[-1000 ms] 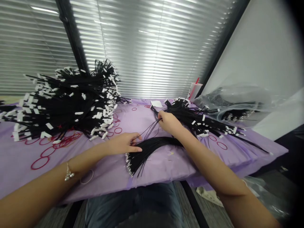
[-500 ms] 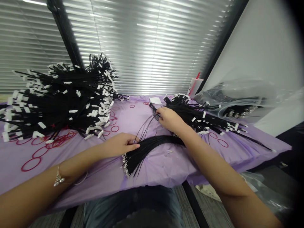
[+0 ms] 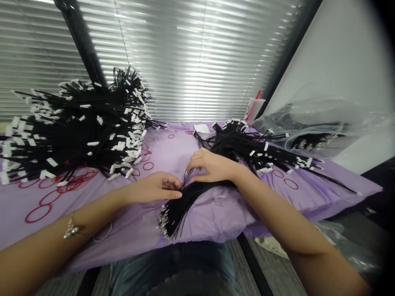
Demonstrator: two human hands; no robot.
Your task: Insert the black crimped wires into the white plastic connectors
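Note:
Thin black wires [image 3: 185, 181] run between my two hands, just above the table. My left hand [image 3: 162, 187] is closed on their near ends, thumb against curled fingers. With pinched fingertips, my right hand [image 3: 206, 166] grips the same wires a short way to the right. Beneath both hands lies a thick bundle of black wires [image 3: 188, 201], its left ends tipped with small silvery metal terminals [image 3: 165, 222]. My right forearm crosses over the bundle's other end and hides it. Behind my right hand is a looser heap of black wires with white connectors [image 3: 234, 137].
A large pile of black wires with white connectors [image 3: 83, 127] fills the left of the purple-covered table [image 3: 173, 154]. Red rubber bands [image 3: 38, 213] lie scattered. A cup with a red straw [image 3: 254, 109], a paper slip [image 3: 201, 128] and a clear plastic bag [image 3: 317, 123] sit toward the back right.
My right hand has come from the heap at the back down and left, close to my left hand, along the wires. My left hand has barely moved.

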